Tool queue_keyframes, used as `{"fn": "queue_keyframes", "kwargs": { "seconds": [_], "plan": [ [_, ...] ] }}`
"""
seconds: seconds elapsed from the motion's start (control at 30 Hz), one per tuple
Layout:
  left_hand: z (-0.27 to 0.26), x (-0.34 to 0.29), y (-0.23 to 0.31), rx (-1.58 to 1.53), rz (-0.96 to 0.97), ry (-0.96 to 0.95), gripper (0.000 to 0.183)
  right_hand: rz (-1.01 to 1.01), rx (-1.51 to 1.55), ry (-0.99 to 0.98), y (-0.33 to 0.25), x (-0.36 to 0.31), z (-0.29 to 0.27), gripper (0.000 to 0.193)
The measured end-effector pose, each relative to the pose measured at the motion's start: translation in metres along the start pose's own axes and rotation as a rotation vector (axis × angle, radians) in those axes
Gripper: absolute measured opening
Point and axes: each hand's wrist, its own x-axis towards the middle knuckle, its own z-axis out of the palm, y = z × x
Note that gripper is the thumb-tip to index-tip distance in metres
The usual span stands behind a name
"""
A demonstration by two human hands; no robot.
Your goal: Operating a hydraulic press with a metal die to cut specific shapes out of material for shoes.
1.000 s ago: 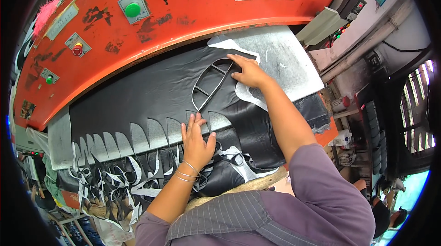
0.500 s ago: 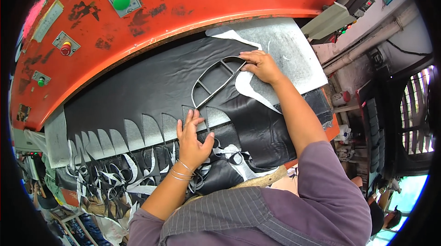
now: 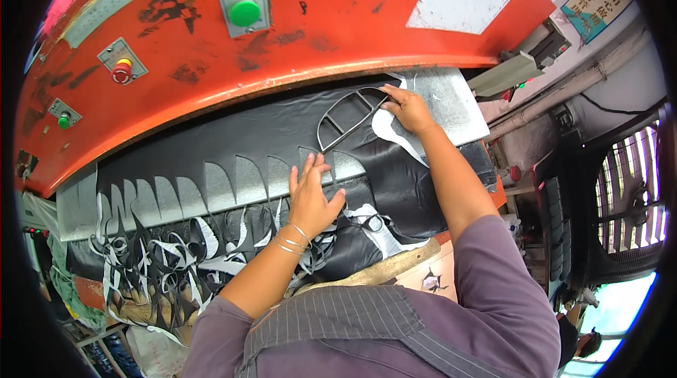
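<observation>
A D-shaped metal cutting die [image 3: 333,123] with two crossbars lies on a black leather sheet [image 3: 247,131]. My right hand [image 3: 409,108] grips the die's far right end between thumb and fingers. By the die's near tip, my left hand [image 3: 314,196] lies with fingers stretched out; fingertip contact with the die is unclear. A row of curved cutouts along the sheet's near edge bares the pale grey cutting board [image 3: 224,198]. Thin offcut strips [image 3: 176,254] hang tangled off the near side, black on one face and white on the other.
An orange press beam [image 3: 338,32] spans the far side, carrying a green button [image 3: 245,13], a red knob [image 3: 122,71] and a smaller green button [image 3: 64,120]. A control box [image 3: 518,71] projects at the right. A large fan [image 3: 631,198] stands farther right.
The whole view has shifted, so the press beam fills more of the picture. Both hands and the die keep nearly the same places on the leather.
</observation>
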Motion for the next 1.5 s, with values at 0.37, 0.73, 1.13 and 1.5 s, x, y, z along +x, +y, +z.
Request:
{"fn": "queue_keyframes", "kwargs": {
  "seconds": [0.37, 0.73, 1.13, 1.5],
  "plan": [
    [-0.295, -0.079, -0.137, -0.454, -0.273, 0.931, 0.023, 0.126, 0.376, 0.206, -0.205, -0.078, -0.036, 0.029],
    [-0.443, -0.095, -0.142, -0.19, -0.128, 1.137, 0.034, -0.101, 0.329, 0.408, -0.328, 0.0, -0.025, 0.032],
    [-0.177, -0.213, -0.006, 0.136, 0.063, -0.149, 0.016, -0.259, -0.179, -0.441, -0.335, -0.227, 0.043, 0.047],
    [-0.191, -0.183, -0.015, 0.189, -0.055, -0.263, 0.017, -0.005, -0.01, -0.846, -0.317, -0.173, 0.013, 0.04]
  ]
}}
